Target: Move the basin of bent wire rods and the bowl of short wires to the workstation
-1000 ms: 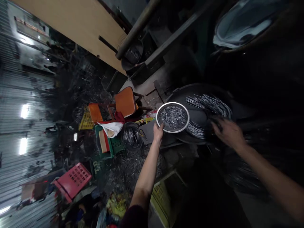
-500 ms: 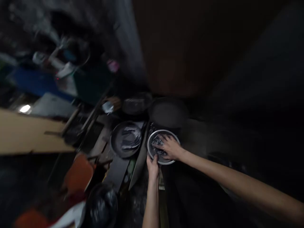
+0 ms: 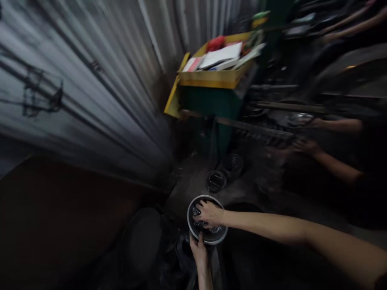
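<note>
Metal pieces (image 3: 215, 229) lie in the round pan (image 3: 190, 217) near me, my left hand (image 3: 198, 247) gripping its rim, my right hand (image 3: 210, 213) spread open on them. If my grip slips, the pan could tip and spill; sharp ends could prick my fingers.

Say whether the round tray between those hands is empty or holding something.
Holding something: shiny metal pieces lie in the round tray, partly under the right hand, while the left hand grips the rim.

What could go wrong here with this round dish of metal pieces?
The bare right hand presses on the metal pieces, which may be sharp, so it could get cut. The dish appears held only at its rim by the left hand, so it might tip and spill.
</note>
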Tool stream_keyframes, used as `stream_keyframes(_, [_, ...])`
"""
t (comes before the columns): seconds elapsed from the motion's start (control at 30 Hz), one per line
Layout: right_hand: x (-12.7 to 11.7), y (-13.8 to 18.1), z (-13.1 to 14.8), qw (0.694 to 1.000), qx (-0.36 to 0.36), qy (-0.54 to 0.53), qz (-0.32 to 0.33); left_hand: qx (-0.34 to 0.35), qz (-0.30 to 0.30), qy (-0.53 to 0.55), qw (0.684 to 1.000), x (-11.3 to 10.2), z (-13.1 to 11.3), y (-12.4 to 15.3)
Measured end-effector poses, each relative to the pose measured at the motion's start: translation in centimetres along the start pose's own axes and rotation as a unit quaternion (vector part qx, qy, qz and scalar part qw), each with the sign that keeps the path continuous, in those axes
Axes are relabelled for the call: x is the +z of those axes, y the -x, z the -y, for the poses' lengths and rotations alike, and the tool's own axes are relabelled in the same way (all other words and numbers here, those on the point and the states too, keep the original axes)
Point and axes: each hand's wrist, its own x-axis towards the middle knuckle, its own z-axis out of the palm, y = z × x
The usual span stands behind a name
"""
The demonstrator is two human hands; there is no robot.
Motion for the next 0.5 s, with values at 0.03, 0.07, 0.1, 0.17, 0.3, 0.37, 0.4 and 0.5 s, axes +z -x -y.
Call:
stream_keyframes(0.03, [-0.1, 1.1, -0.8, 0.999, 0.042, -0.006, -0.005, 0.009, 0.036, -0.014, 0.999, 1.1, -0.4, -0.7])
stream_keyframes(0.07, [-0.3, 2.3, -1.5, 0.996, 0.082, -0.012, -0.011, 0.015, 0.067, -0.025, 0.997, 2.2, -0.8, -1.2])
stream_keyframes(0.1, [-0.4, 3.5, -2.0, 0.992, 0.12, -0.017, -0.02, 0.02, 0.095, -0.035, 0.995, 3.3, -1.1, -1.5])
stream_keyframes(0.17, [-0.6, 6.2, -2.7, 0.981, 0.188, -0.026, -0.047, 0.03, 0.141, -0.055, 0.988, 5.5, -1.8, -1.5])
stream_keyframes(0.3, [-1.2, 11.0, -2.9, 0.953, 0.286, -0.035, -0.091, 0.048, 0.23, -0.092, 0.968, 9.5, -3.4, -0.4])
stream_keyframes(0.37, [-1.6, 12.9, -2.9, 0.937, 0.333, -0.036, -0.099, 0.058, 0.272, -0.117, 0.953, 11.3, -4.2, 0.7])
stream_keyframes(0.4, [-1.7, 13.8, -2.9, 0.928, 0.356, -0.037, -0.099, 0.064, 0.29, -0.13, 0.946, 12.1, -4.6, 1.3])
stream_keyframes(0.5, [-1.5, 16.4, -3.4, 0.908, 0.406, -0.045, -0.092, 0.059, 0.329, -0.175, 0.926, 14.5, -5.1, 2.9])
